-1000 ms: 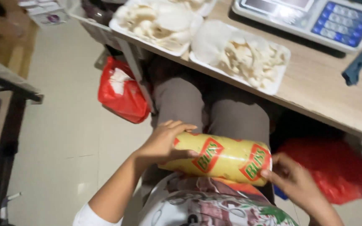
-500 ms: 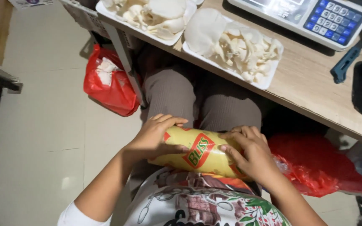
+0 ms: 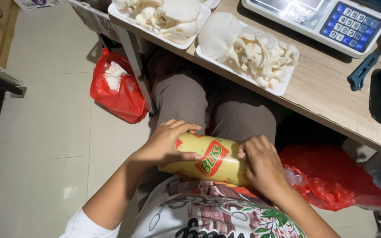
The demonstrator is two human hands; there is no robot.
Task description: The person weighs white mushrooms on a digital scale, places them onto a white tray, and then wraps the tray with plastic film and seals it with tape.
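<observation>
Both hands' fingers, left hand and right hand, wrapped around yellow roll, below table edge.

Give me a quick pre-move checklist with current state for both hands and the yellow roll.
1. Left hand grips the yellow roll near its left end: ok.
2. Right hand covers the roll's right end: ok.
3. Roll lies sideways over the lap, under the wooden table edge: ok.
4. Loose film edge found by the right fingers: cannot tell.
5. Mushroom trays fully on the table: not ok, they overhang the edge.
</observation>
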